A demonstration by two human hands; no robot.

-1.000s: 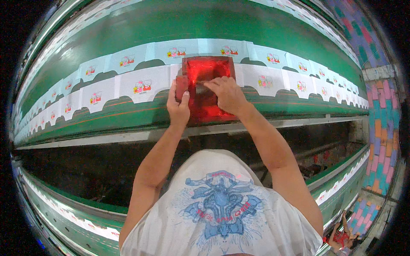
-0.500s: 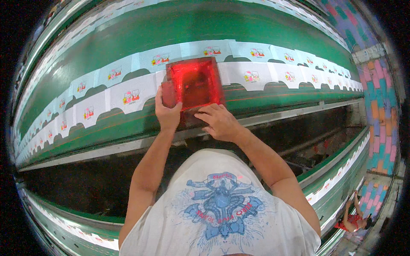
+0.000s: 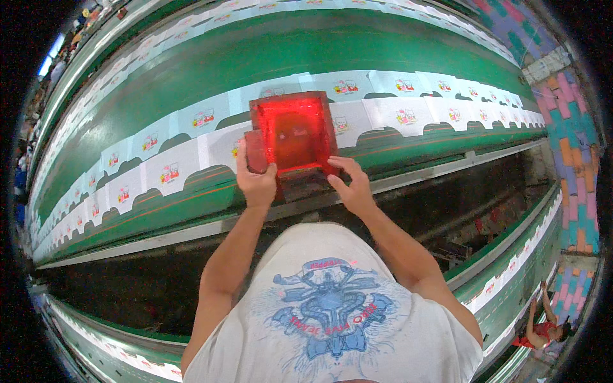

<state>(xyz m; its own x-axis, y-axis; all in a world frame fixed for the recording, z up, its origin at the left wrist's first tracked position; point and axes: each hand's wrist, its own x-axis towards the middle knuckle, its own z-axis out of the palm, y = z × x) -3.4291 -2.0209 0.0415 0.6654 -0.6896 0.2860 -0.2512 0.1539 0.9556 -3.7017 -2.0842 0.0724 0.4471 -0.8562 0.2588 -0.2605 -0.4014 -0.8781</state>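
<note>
A square frame (image 3: 330, 131) with bright red inside lies over the near row of white cloth pieces, looking like a printing screen. Its inner bottom is darker, brownish red. My left hand (image 3: 257, 185) is closed around a flat dark-red piece (image 3: 255, 153) at the frame's left side; whether the two are joined is unclear. With thumb and fingers bent, my right hand (image 3: 353, 182) grips the frame's lower right corner. White cloth pieces (image 3: 383, 115) with small printed cartoon figures run out on both sides; a row of pale blue pieces (image 3: 306, 84) overlaps behind them.
These rows lie on a long green table (image 3: 268, 54) with a pale metal edge (image 3: 408, 182) toward me. More printed pieces line its far side. Behind me a second green table (image 3: 517, 281) carries white pieces. A person in red (image 3: 543, 332) is at lower right, beside coloured floor bricks (image 3: 578, 223).
The frame has shifted left along the cloth row, uncovering a print on its right. My right hand has moved from the near edge to the right corner. The left keeps its hold.
</note>
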